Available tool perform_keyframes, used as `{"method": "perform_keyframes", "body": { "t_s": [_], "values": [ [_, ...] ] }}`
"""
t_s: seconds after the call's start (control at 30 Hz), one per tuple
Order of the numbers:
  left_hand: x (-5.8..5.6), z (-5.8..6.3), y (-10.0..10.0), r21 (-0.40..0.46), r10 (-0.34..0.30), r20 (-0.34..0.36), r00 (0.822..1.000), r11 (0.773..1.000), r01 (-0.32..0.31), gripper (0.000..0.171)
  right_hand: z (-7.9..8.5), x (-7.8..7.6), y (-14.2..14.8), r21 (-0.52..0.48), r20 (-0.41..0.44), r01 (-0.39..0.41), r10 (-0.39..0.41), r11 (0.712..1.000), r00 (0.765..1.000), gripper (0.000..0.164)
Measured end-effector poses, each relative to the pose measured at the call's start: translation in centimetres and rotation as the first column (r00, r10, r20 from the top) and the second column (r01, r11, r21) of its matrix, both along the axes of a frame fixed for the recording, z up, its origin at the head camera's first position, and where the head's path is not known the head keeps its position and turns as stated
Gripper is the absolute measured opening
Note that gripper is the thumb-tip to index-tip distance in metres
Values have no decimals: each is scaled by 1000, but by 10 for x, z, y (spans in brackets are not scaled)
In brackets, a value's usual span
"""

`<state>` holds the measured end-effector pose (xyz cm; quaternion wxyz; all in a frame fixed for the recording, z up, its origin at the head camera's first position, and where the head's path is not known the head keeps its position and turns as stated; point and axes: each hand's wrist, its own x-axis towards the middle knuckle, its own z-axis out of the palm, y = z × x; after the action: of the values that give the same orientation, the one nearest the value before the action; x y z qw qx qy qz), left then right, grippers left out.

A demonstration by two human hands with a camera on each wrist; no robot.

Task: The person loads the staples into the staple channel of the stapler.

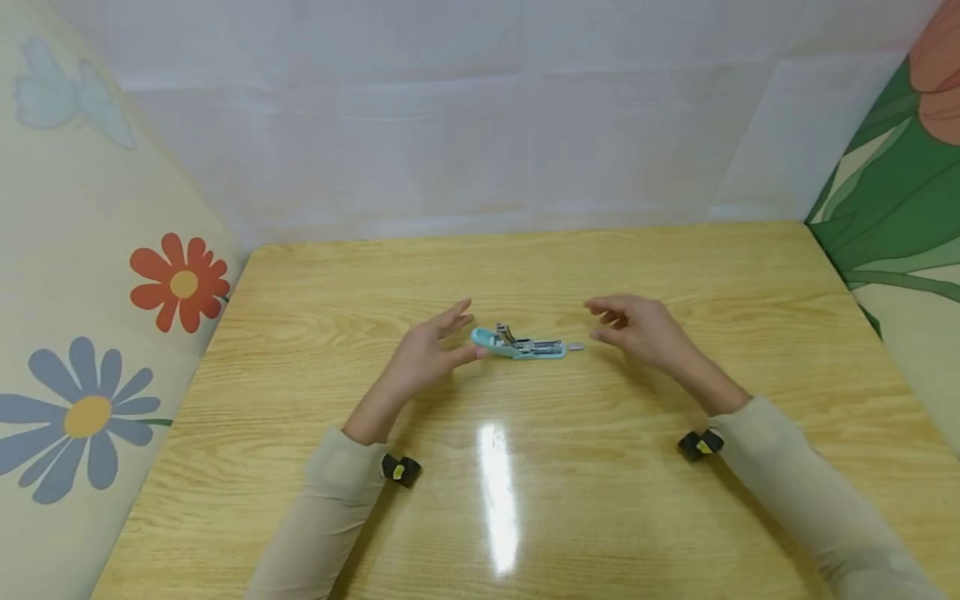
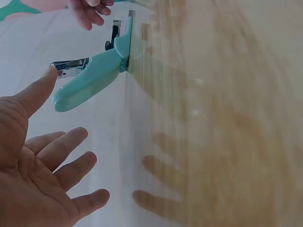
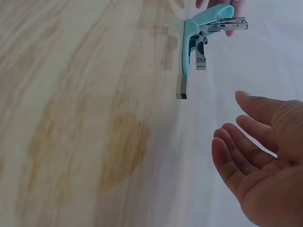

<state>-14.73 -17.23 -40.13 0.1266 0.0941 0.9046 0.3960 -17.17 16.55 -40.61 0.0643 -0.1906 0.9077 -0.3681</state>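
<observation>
White cloth fills the top of the head view, behind a wood-grain table. At the left edge of the frame, the pale side wall carries a red flower above a blue-grey one; large green leaves cover the upper right.

Near the centre, a teal stapler lies opened out on the table, its rounded cover toward the left and its metal parts showing. Just off its right end is a small grey metal strip.

My left hand, left of centre, has its fingers spread apart, thumb right by the stapler's rounded end; whether it touches I cannot tell. My right hand, right of centre, is loosely curved, thumb and fingers apart, near the strip. Beige sleeves reach up from the lower corners, with a small black device at each cuff.
</observation>
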Motion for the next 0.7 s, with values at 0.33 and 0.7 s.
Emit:
{"method": "perform_keyframes", "body": {
  "t_s": [0.33, 0.7],
  "values": [
    [-1, 0, 3, 27, 13, 46, 999, 1000, -15, 74, -13, -5, -7, 69, 12, -29, 29, 997, 1000, 36],
    [-3, -1, 6, 89, 17, 98, 995, 996, -25, 64, -16, -8, -11, 77, 56, -43, 39, 996, 998, 33]
  ]
}}
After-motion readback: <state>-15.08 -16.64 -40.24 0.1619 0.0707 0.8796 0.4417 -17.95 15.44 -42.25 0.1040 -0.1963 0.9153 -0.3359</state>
